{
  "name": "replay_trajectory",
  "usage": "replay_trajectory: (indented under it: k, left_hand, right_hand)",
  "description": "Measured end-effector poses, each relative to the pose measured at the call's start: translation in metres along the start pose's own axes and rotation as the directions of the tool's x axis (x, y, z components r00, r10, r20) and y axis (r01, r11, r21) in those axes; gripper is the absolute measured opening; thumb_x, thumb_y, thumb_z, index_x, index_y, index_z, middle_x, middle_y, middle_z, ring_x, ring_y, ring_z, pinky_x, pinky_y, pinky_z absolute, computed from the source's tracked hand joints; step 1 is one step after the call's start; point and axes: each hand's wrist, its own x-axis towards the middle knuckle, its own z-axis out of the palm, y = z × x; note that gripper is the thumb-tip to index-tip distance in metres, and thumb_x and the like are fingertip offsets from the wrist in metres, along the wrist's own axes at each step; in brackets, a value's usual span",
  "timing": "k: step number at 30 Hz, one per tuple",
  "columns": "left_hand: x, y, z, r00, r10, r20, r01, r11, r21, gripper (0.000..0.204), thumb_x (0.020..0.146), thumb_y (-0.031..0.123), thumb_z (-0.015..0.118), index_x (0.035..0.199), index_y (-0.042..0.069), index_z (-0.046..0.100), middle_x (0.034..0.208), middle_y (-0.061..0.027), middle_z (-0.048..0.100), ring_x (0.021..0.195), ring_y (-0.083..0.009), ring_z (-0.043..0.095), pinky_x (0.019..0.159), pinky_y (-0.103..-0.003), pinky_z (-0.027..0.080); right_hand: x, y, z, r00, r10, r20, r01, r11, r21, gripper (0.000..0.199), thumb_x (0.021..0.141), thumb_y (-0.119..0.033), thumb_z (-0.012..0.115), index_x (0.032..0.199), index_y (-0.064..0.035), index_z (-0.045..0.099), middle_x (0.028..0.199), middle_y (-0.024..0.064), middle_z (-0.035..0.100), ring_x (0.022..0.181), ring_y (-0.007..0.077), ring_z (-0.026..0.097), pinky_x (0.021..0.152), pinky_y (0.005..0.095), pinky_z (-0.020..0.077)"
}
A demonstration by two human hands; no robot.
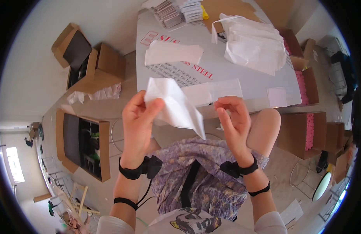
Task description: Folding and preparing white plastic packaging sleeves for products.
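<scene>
Grey tabletop (252, 79) ahead, the left hand (138, 124) pinched a pointed white papery sheet (174, 105) slanting lengthwise rightward, short of the empty right hand (235, 121).

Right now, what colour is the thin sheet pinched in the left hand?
White; the thin sheet in the left hand shows best in the head view.

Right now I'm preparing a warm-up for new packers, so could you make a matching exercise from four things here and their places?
Things
1. Thin white creased sheet
2. Pile of flat white bag-like pieces
3. Bumpy pink items
4. Round pale-topped metal stool

Places
A. On the grey-covered table, far right part
B. Lower right of the picture
C. Held in the bare left hand
D. Inside an open brown cardboard box

Pairs: 1-C, 2-A, 3-D, 4-B
</scene>
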Motion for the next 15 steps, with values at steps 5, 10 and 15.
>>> replay_trajectory:
  k: [5,10,15]
  left_hand:
    - [-0.027,-0.024,-0.009,0.989,-0.135,-0.054,0.142,0.977,0.161,0.021,0.091,0.012,0.073,0.106,-0.002,0.067,0.1,-0.0015,0.068,0.09,-0.0037,0.059,0.079,-0.021,0.046]
    - [-0.053,-0.03,0.0,0.994,-0.105,0.011,0.106,0.99,-0.091,0.022,0.094,0.015,0.07,0.109,-0.002,0.067,0.1,-0.0044,0.069,0.093,-0.0089,0.064,0.078,-0.025,0.052]
    - [-0.072,-0.036,-0.015,0.986,-0.162,0.025,0.163,0.956,-0.246,0.023,0.1,0.016,0.06,0.11,-0.004,0.066,0.099,-0.007,0.069,0.094,-0.012,0.066,0.081,-0.029,0.055]
  right_hand:
    - [-0.015,-0.05,0.034,0.962,-0.105,0.251,0.132,0.987,-0.096,0.043,0.081,0.001,0.073,0.122,-0.0017,0.06,0.123,0.015,0.062,0.109,0.0266,0.061,0.089,0.0347,0.0494]
    - [-0.038,-0.049,0.059,0.957,-0.012,0.291,0.046,0.993,-0.11,0.055,0.079,0.003,0.073,0.131,-0.0033,0.057,0.128,0.0168,0.06,0.116,0.0312,0.06,0.097,0.0372,0.0481]
    - [-0.058,-0.053,0.067,0.944,0.22,0.244,-0.233,0.972,0.025,0.054,0.085,0.002,0.071,0.136,-0.0033,0.054,0.125,0.0111,0.06,0.116,0.0193,0.058,0.096,0.0336,0.0476]
